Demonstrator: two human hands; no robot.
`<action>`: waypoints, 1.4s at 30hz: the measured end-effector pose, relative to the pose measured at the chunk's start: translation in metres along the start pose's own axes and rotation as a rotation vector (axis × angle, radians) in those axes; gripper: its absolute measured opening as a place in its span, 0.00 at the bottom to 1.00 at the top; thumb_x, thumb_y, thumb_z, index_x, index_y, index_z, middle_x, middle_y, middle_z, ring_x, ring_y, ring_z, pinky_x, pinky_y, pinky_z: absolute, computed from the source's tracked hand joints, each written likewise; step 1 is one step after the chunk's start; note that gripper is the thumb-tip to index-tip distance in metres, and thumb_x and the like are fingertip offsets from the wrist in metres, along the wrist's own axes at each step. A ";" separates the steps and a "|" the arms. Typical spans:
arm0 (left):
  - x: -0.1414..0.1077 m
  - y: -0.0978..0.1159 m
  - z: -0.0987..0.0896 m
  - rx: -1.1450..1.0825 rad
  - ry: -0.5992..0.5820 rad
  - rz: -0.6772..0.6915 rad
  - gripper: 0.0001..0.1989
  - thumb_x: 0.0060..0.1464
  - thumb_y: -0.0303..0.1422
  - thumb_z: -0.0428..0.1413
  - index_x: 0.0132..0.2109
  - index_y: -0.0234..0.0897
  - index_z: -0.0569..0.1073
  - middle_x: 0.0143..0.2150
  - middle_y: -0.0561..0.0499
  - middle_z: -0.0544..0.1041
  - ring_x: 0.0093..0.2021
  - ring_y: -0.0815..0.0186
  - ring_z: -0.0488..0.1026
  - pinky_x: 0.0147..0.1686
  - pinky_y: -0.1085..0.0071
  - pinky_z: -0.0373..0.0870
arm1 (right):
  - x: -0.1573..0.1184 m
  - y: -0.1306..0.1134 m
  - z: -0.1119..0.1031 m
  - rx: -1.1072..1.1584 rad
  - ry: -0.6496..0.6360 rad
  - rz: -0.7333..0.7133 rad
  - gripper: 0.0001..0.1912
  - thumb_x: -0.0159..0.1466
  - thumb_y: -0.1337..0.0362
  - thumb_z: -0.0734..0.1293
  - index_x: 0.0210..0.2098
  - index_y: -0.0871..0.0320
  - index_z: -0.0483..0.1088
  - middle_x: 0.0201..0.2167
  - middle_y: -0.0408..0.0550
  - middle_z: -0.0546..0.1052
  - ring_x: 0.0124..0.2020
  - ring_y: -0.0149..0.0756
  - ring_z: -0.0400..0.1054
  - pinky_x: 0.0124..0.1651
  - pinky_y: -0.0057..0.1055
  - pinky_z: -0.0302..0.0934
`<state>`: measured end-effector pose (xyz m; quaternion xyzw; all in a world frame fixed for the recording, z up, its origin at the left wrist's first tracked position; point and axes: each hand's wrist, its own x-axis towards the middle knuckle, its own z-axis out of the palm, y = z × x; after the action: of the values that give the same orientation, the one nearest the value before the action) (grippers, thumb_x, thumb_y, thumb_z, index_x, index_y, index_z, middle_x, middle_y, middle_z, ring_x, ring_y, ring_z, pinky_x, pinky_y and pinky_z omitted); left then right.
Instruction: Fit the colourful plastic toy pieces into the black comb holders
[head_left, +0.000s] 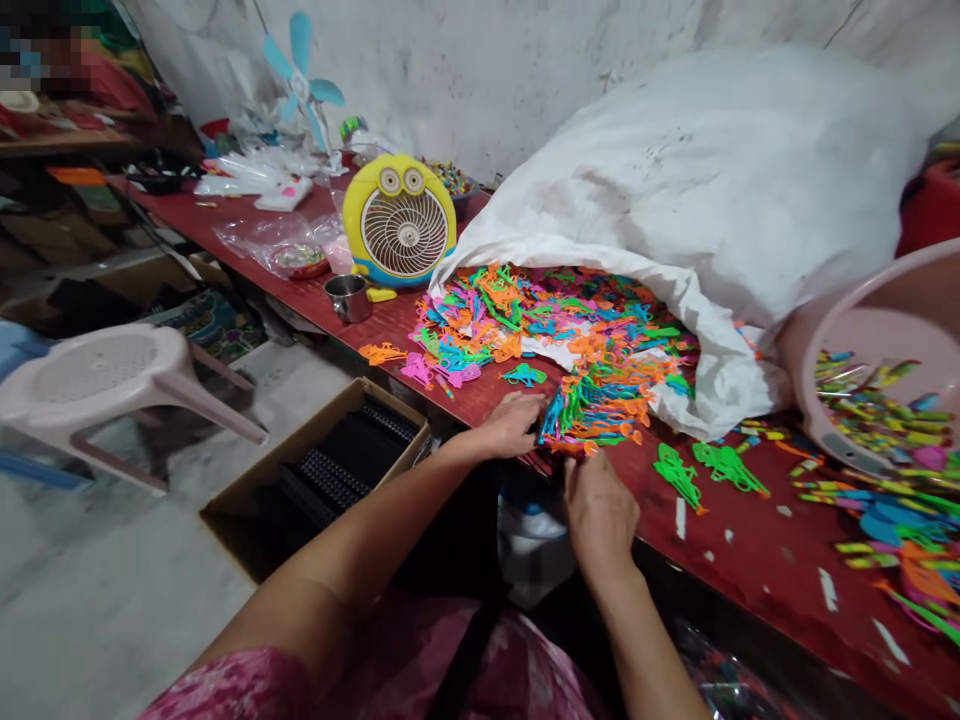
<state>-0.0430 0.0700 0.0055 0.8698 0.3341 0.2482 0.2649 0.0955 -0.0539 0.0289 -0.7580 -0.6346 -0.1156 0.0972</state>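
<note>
Thin, brightly coloured plastic toy shapes [607, 375] spill in a tangled heap from a white woven sack [712, 190] across a red laminate tabletop [757, 540], just ahead of both hands. The left hand [510, 425] lies spread, pressing on the heap's near edge. The right hand [600, 510], fingers bunched, seems to pinch a few pieces, though its fingertips are hard to make out. Flat green plastic shapes [701, 480] lie just beyond the right hand, with bare tabletop around them.

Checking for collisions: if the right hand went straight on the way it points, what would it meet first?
The right hand would meet the bunch of colourful plastic pieces just ahead, though depth is unclear.
</note>
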 end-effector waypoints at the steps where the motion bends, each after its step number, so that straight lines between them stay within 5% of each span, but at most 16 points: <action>1: -0.001 0.000 0.000 -0.027 0.006 -0.002 0.13 0.53 0.33 0.56 0.47 0.38 0.73 0.54 0.43 0.75 0.58 0.53 0.68 0.61 0.56 0.59 | 0.000 -0.001 0.000 0.007 -0.004 0.015 0.09 0.70 0.62 0.58 0.37 0.60 0.66 0.28 0.49 0.74 0.25 0.33 0.67 0.27 0.30 0.45; 5: -0.015 0.009 -0.003 -0.205 0.147 0.025 0.20 0.53 0.30 0.54 0.54 0.40 0.71 0.54 0.45 0.75 0.55 0.56 0.71 0.57 0.59 0.65 | -0.004 0.007 0.009 0.123 0.087 0.033 0.12 0.71 0.60 0.57 0.36 0.60 0.67 0.24 0.47 0.74 0.23 0.33 0.66 0.27 0.30 0.44; 8: -0.033 0.032 -0.014 -0.258 0.591 -0.026 0.22 0.56 0.27 0.49 0.57 0.39 0.69 0.54 0.44 0.74 0.54 0.60 0.71 0.54 0.61 0.67 | -0.008 0.013 0.017 0.213 0.186 0.001 0.18 0.72 0.56 0.54 0.35 0.59 0.68 0.22 0.45 0.73 0.21 0.33 0.66 0.26 0.29 0.45; 10: -0.040 0.055 -0.022 -0.108 0.754 0.011 0.16 0.57 0.31 0.53 0.53 0.40 0.73 0.51 0.45 0.75 0.54 0.58 0.70 0.55 0.58 0.64 | -0.010 0.015 0.018 0.232 0.228 -0.013 0.20 0.73 0.55 0.53 0.34 0.59 0.69 0.21 0.45 0.73 0.21 0.32 0.65 0.26 0.29 0.45; 14: -0.031 0.093 -0.030 0.161 0.536 0.284 0.09 0.59 0.40 0.58 0.43 0.43 0.78 0.44 0.49 0.77 0.47 0.61 0.70 0.53 0.58 0.59 | -0.013 0.019 0.015 0.188 0.259 -0.010 0.21 0.73 0.58 0.52 0.34 0.60 0.70 0.22 0.48 0.74 0.22 0.33 0.67 0.27 0.29 0.46; 18: -0.015 0.100 -0.018 0.235 0.401 0.375 0.11 0.61 0.42 0.56 0.40 0.40 0.78 0.37 0.50 0.78 0.42 0.63 0.69 0.51 0.59 0.56 | -0.012 0.020 0.010 0.114 0.133 0.023 0.17 0.71 0.64 0.56 0.31 0.61 0.71 0.22 0.50 0.74 0.23 0.34 0.68 0.27 0.30 0.47; 28: -0.011 0.099 -0.011 0.255 0.426 0.250 0.10 0.63 0.35 0.54 0.35 0.39 0.77 0.35 0.51 0.76 0.39 0.64 0.67 0.48 0.61 0.56 | 0.002 0.012 -0.015 0.192 -0.166 0.095 0.12 0.71 0.63 0.58 0.39 0.61 0.71 0.29 0.51 0.78 0.29 0.34 0.71 0.28 0.30 0.43; 36: -0.009 0.101 -0.025 0.315 0.284 0.201 0.09 0.63 0.34 0.55 0.34 0.38 0.75 0.38 0.50 0.76 0.41 0.63 0.68 0.47 0.61 0.57 | 0.012 0.007 -0.017 0.245 -0.278 0.135 0.14 0.73 0.60 0.55 0.44 0.60 0.69 0.34 0.52 0.79 0.32 0.35 0.73 0.30 0.28 0.49; 42: -0.008 0.106 -0.027 0.391 0.255 0.166 0.09 0.63 0.34 0.55 0.34 0.37 0.73 0.37 0.49 0.73 0.42 0.61 0.69 0.46 0.62 0.61 | 0.010 0.008 -0.015 0.333 -0.184 0.132 0.13 0.72 0.61 0.56 0.48 0.58 0.69 0.40 0.52 0.79 0.39 0.37 0.74 0.34 0.29 0.53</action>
<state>-0.0165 0.0051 0.0897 0.8907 0.3338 0.3076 0.0260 0.1039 -0.0503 0.0467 -0.7787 -0.6001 0.0671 0.1702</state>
